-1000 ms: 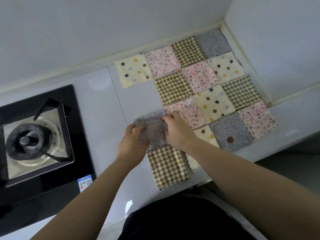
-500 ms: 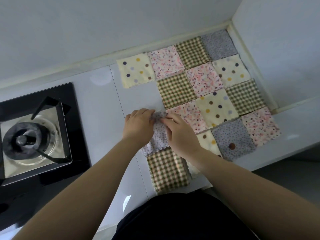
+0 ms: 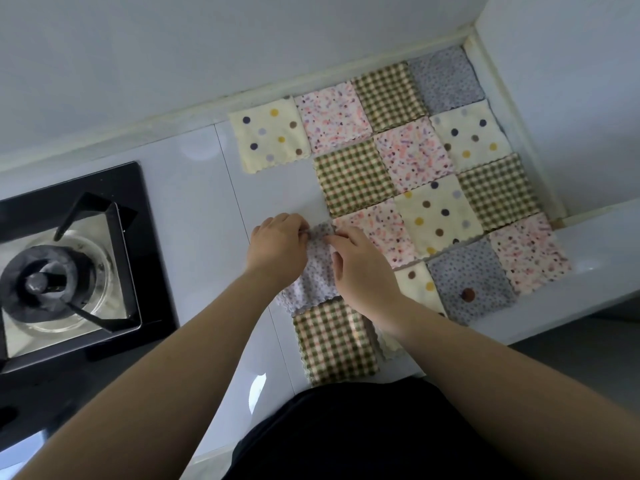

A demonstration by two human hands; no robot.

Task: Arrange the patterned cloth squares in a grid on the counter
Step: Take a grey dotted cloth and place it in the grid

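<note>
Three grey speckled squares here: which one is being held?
The grey speckled square beyond the nearest checked square: left hand and right hand both pinch its far edge. The corner grey square and the brown-spotted grey square lie flat, untouched.

No writing, label, brand, number or sign can be read here. The cloth squares [image 3: 438, 213] on the counter [image 3: 194, 195] carry only patterns of dots, checks and speckles, and so does the grey speckled square [image 3: 317, 282]. The black top of the stove [image 3: 156, 271] shows no legible marking.
</note>
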